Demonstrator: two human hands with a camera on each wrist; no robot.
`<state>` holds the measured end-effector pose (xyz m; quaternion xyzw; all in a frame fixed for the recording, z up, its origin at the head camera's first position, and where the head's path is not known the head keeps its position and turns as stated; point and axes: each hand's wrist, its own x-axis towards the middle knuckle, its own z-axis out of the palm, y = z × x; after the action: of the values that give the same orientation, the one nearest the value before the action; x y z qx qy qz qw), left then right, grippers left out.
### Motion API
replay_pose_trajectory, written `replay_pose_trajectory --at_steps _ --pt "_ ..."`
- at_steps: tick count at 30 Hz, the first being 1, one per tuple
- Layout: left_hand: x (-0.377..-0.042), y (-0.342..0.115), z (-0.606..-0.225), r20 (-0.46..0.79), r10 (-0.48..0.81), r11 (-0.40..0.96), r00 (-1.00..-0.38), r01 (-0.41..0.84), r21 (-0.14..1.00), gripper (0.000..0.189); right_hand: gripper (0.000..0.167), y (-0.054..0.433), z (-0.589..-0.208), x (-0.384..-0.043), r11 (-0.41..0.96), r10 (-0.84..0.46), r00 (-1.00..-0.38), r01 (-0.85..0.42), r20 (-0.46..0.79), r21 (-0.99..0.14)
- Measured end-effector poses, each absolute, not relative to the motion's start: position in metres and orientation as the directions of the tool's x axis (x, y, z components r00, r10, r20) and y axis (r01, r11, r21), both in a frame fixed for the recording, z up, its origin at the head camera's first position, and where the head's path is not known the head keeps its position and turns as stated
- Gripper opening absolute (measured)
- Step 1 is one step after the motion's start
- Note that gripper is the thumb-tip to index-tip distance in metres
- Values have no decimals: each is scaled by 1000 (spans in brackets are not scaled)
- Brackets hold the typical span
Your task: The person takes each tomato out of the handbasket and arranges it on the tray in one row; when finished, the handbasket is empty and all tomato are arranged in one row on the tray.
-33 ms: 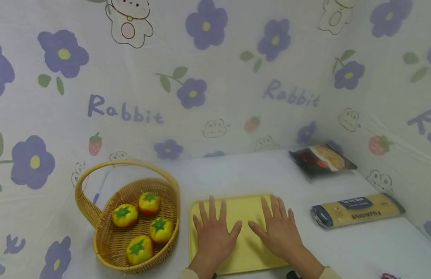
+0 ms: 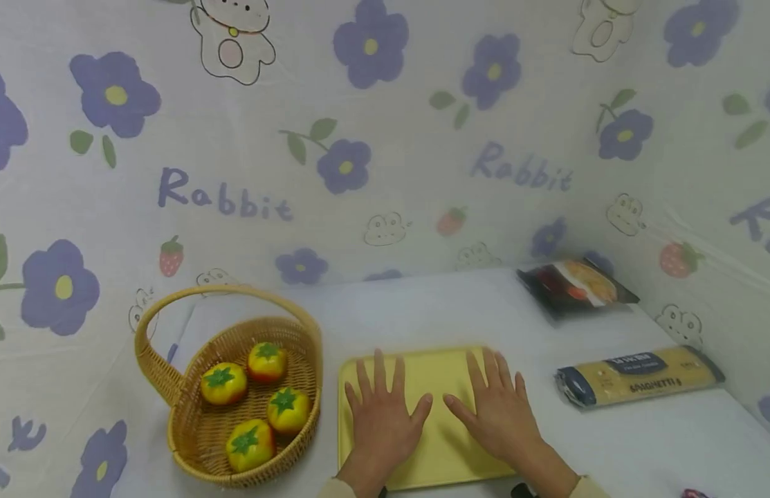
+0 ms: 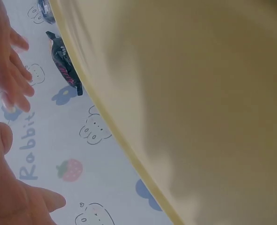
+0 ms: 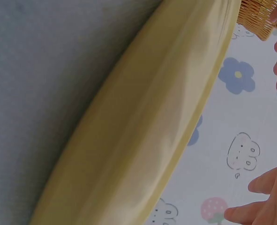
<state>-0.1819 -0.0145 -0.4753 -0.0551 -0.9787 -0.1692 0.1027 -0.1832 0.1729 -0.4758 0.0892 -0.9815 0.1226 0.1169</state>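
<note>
Both hands reach out, palms down with fingers spread, over a yellow rectangular tray (image 2: 441, 373). My left hand (image 2: 385, 418) overlaps the tray's left part in the head view, and my right hand (image 2: 497, 404) its right part. The thumbs point toward each other with a gap between them. Neither hand holds anything. In the left wrist view the tray (image 3: 213, 93) fills the right side, with fingers of my left hand (image 3: 16, 192) at the lower left. The right wrist view shows the tray's edge (image 4: 129, 122) and my right hand's fingers (image 4: 265, 197).
Left of the tray stands a wicker basket (image 2: 191, 436) with a tall handle, holding several yellow-red fruits (image 2: 250, 445) with green leafy tops. A spaghetti pack (image 2: 640, 375) lies to the right. Behind it sits a black food packet (image 2: 574, 285). A patterned cloth (image 2: 416, 138) hangs behind the table.
</note>
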Motion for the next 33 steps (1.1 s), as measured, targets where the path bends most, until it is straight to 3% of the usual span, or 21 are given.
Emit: replay_pose_trajectory --at_steps 13,17,22,26,30,33 --pt "-179 -13 -475 194 128 939 -973 181 291 72 84 178 -477 -181 960 -143 -959 -195 246 -201" --pt "-169 -26 -463 170 145 917 -975 197 347 71 85 179 -475 -180 957 -176 -960 -219 218 -192" --pt "-131 -74 -416 56 152 907 -987 161 389 60 90 184 -482 -166 950 -252 -963 -266 96 -164" --pt "-109 -129 -371 -1 34 963 -999 33 267 49 96 194 -489 -154 944 -280 -960 -271 -26 -190" --pt "-123 -182 -359 -49 -16 990 -999 -23 140 52 98 208 -498 -148 943 -285 -958 -273 -35 -191" --pt "-140 -200 -373 -177 19 992 -984 -3 126 62 100 221 -503 -143 952 -267 -964 -263 -5 -156"
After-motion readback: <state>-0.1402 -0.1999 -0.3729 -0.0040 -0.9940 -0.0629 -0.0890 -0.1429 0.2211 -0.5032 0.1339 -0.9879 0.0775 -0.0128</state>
